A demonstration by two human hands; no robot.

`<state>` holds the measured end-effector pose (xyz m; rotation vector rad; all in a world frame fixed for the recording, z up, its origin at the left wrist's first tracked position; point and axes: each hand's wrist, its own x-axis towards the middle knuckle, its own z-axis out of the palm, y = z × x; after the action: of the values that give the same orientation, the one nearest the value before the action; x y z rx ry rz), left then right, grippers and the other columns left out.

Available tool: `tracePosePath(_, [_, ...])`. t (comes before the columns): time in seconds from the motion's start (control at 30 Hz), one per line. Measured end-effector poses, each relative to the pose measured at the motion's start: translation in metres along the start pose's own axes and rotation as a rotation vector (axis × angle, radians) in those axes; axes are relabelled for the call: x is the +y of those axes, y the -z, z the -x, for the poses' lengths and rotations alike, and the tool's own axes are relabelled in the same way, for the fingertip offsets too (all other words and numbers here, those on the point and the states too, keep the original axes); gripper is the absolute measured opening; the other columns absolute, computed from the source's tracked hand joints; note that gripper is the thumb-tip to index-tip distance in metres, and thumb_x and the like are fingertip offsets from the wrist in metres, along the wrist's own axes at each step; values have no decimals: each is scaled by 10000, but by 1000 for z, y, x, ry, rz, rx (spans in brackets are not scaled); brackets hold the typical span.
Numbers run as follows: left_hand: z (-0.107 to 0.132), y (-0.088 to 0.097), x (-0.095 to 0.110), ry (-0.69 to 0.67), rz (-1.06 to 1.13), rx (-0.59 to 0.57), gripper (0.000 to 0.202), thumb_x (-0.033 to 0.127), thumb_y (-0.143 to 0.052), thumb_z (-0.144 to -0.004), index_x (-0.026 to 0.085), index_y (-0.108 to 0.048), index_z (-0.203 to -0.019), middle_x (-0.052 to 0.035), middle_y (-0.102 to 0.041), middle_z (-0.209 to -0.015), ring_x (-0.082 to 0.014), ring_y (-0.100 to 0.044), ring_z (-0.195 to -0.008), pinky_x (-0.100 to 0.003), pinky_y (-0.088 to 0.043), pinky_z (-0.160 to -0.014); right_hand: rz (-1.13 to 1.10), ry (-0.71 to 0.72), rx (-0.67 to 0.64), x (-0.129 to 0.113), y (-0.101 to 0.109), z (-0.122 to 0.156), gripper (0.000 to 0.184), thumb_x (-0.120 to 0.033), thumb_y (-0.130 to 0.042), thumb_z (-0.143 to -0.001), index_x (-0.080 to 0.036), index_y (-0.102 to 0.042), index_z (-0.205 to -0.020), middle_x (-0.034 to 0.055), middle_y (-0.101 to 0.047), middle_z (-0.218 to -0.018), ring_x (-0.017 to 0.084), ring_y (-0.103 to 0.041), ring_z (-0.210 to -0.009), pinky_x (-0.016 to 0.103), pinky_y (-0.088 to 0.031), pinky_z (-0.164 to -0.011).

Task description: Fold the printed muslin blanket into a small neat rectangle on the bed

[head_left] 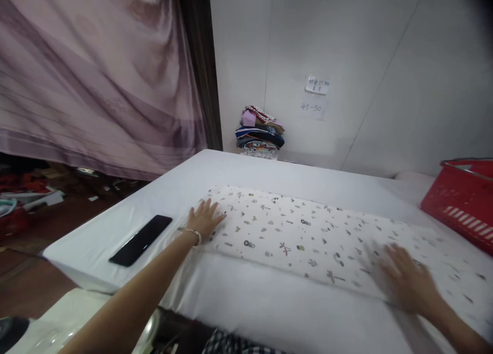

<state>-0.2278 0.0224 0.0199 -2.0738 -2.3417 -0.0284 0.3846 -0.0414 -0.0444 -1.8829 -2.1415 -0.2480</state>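
A long strip of white printed fabric (269,225), patterned with small palm trees and leaves, lies flat across the white-covered table (246,292). My left hand (203,220) rests open on the fabric's left end, fingers spread, a bracelet at the wrist. Farther right, my right hand (408,278) is over the fabric's near edge, blurred by motion, its fingers stretched out. Neither hand grips anything. To the left of my left hand lies a black phone (140,240).
A red plastic basket (462,205) stands at the right edge. Folded clothes (260,133) are stacked behind the table by the wall. A pinkish curtain (100,76) hangs at the left. Paper notes (317,85) are stuck on the wall.
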Motion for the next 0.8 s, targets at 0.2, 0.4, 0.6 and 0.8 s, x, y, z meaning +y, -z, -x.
tracePosePath(0.2, [9,-14,21,-83,49,-47,690,608,-239,-820,209,-281,-1382,-69,-163,-1472,-283,-97,-1349,-543,-85,-1054,-83,319,-276,-149,8,-17,607,-552,-253,-880,-320,-102,-1420,-1,-131,-1466,267,-141,-1332,535,-170,-1060])
tracePosePath(0.4, [2,-8,11,-104,57,-125,529,475,-212,-872,275,-360,-1339,-45,-181,-1471,-275,-110,-1347,-560,-127,-1036,-116,282,-362,-150,14,-15,591,-554,-247,-891,-326,-104,-1417,0,-75,-1471,238,-83,-1343,523,-126,-1071])
tracePosePath(0.6, [-24,0,51,-152,101,-66,632,577,-216,-842,242,-299,-1371,-67,-175,-1471,-273,-105,-1349,-557,-123,-1041,-244,406,-438,-207,32,-49,613,-567,-228,-891,-305,-72,-1424,11,11,-1474,244,-4,-1348,516,-60,-1076])
tracePosePath(0.8, [-55,-15,78,-202,32,-90,724,643,-212,-804,227,-238,-1396,-17,-66,-1485,-275,-31,-1356,-550,-39,-1060,-334,548,-490,-252,16,-62,664,-596,-233,-879,-244,-109,-1428,52,0,-1476,244,28,-1349,494,44,-1071])
